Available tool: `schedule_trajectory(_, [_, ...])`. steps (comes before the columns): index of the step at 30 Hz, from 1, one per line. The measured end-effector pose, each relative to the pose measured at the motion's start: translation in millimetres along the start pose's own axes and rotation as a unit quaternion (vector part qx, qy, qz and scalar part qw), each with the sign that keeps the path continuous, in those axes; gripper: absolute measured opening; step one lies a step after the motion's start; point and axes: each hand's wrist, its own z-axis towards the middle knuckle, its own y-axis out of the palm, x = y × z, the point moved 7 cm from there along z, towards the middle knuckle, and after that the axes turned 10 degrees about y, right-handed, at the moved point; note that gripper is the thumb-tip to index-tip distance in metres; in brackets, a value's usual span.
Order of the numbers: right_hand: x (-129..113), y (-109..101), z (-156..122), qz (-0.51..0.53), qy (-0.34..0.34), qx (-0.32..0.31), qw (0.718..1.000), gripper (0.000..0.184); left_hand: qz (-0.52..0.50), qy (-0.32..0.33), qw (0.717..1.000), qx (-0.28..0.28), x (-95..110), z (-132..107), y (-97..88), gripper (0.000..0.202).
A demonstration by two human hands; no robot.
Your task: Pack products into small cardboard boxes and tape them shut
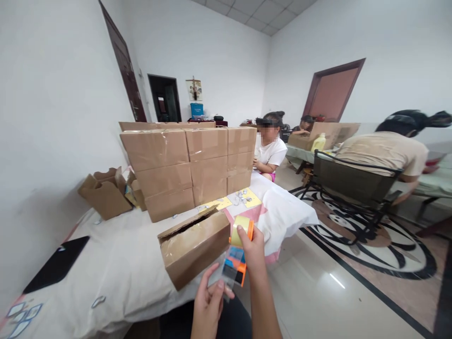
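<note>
My right hand (253,246) grips an orange and blue tape dispenser (240,273) that carries a yellowish roll of packing tape (241,230). A strip of clear tape (226,275) comes off the dispenser's lower end. My left hand (212,294) is closed at that strip, thumb and fingertips pinching it just below and left of the dispenser. Directly beyond both hands, a brown cardboard box (197,247) lies tilted on the cloth-covered table, with a dark gap showing along its top flaps.
Stacked cardboard boxes (190,165) form a wall across the table. At left lie opened cartons (106,193) and a black flat object (58,263). A person in white (271,150) sits beyond the table's far end; another person (384,146) bends over by a chair (353,188) at right.
</note>
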Motion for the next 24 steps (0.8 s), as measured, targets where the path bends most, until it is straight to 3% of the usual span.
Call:
schedule_trajectory(5, [9, 3, -1, 0.055, 0.059, -0.03, 0.996, 0.039, 0.007, 0.013, 1.0, 0.008, 0, -3, 0.7, 0.074])
schedule_trajectory(11, [11, 4, -4, 0.053, 0.064, -0.023, 0.996, 0.038, -0.002, -0.002, 1.0, -0.005, -14, 0, -6.1, 0.074])
schedule_trajectory(15, [13, 10, -3, 0.067, 0.082, -0.05, 0.993, 0.039, -0.015, 0.009, 0.999, 0.028, -9, -2, -6.2, 0.07])
schedule_trajectory(24, [15, 14, -5, 0.118, 0.126, -0.063, 0.983, 0.041, -0.002, -0.001, 1.0, 0.008, -11, 3, -6.6, 0.078])
